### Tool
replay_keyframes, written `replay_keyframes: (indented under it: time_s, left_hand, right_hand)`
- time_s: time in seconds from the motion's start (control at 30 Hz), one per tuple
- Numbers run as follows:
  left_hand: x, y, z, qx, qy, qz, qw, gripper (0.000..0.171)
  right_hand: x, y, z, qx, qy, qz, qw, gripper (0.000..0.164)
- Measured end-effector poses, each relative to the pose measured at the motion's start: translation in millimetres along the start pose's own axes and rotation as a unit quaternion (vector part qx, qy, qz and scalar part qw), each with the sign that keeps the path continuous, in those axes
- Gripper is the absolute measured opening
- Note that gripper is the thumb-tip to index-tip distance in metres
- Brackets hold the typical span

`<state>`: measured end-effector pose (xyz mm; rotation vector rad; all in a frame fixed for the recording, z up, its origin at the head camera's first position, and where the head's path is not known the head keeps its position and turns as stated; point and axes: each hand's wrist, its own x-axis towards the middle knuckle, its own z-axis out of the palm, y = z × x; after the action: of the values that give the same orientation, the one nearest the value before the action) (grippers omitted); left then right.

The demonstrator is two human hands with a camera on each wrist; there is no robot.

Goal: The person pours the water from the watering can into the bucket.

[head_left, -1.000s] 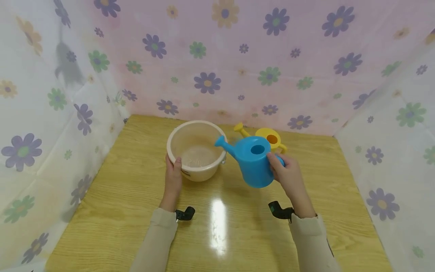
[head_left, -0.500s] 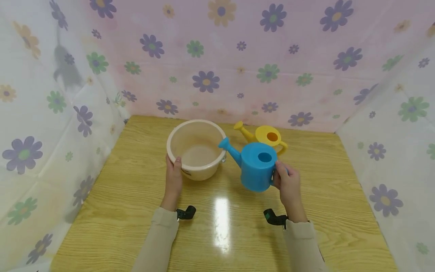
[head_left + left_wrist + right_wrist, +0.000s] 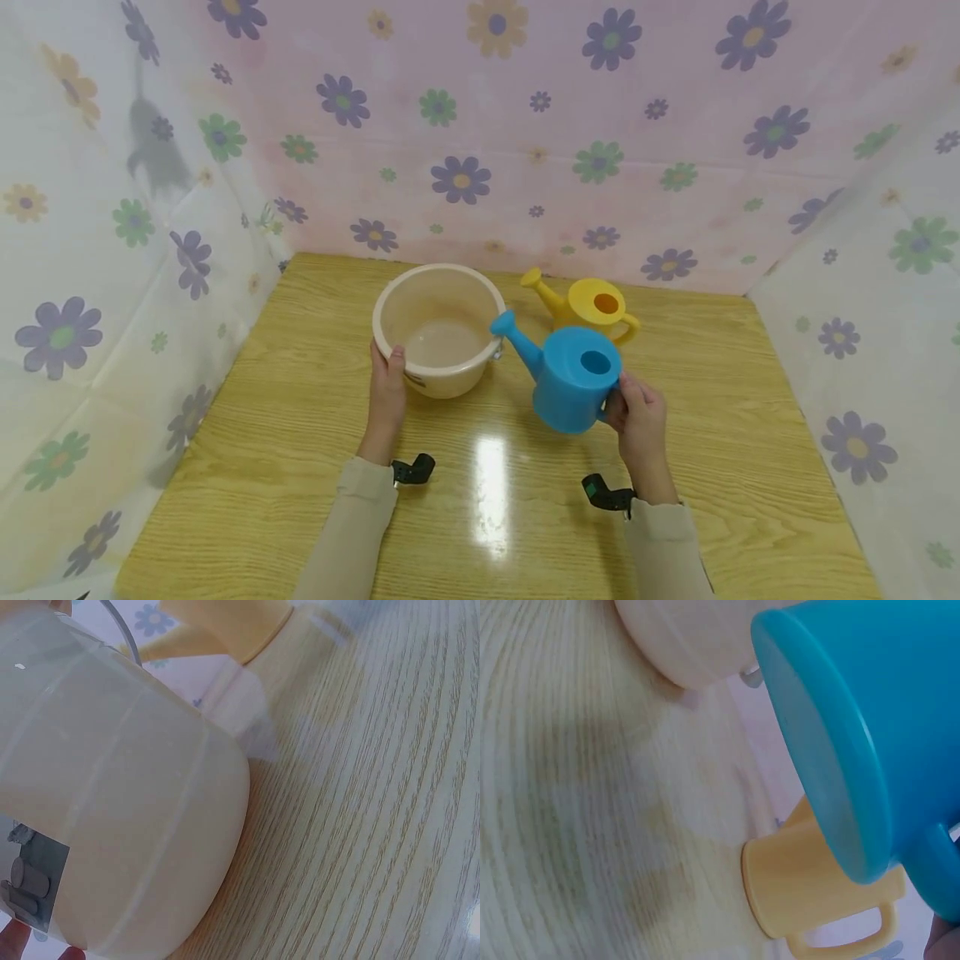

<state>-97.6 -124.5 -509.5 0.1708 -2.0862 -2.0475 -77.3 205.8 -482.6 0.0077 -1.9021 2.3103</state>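
In the head view a cream plastic bucket (image 3: 442,333) stands on the table left of centre. My left hand (image 3: 387,400) grips its near-left rim, thumb on the near side; only a few fingertips (image 3: 73,952) show in the left wrist view. My right hand (image 3: 642,425) holds a blue watering can (image 3: 573,383) by its handle, right of the bucket. The can's base (image 3: 817,750) is off the table, and its spout (image 3: 517,337) points left at the bucket's right rim. Behind it a yellow watering can (image 3: 596,302) stands on the table.
Flower-patterned cloth (image 3: 525,150) walls the wooden table (image 3: 300,433) at the back and both sides. A metal bail end (image 3: 498,351) sticks out at the bucket's right side. Light glares off the table between the forearms.
My right hand has brought the blue watering can lower and a little right, nearer to me, so more of the yellow can shows. My left hand keeps its grip on the bucket.
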Motion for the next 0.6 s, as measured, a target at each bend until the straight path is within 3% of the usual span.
replay_keyframes:
  time_s: [0.2, 0.6]
  left_hand:
    - [-5.6, 16.8, 3.3, 0.01, 0.0, 0.003, 1.0, 0.062]
    - [-4.9, 14.9, 2.4, 0.0, -0.005, 0.009, 0.9999, 0.061]
  right_hand:
    - [-2.7, 2.8, -1.7, 0.022, 0.003, -0.009, 1.0, 0.047]
    - [-8.5, 12.3, -11.6, 0.049, 0.025, -0.028, 0.998, 0.045]
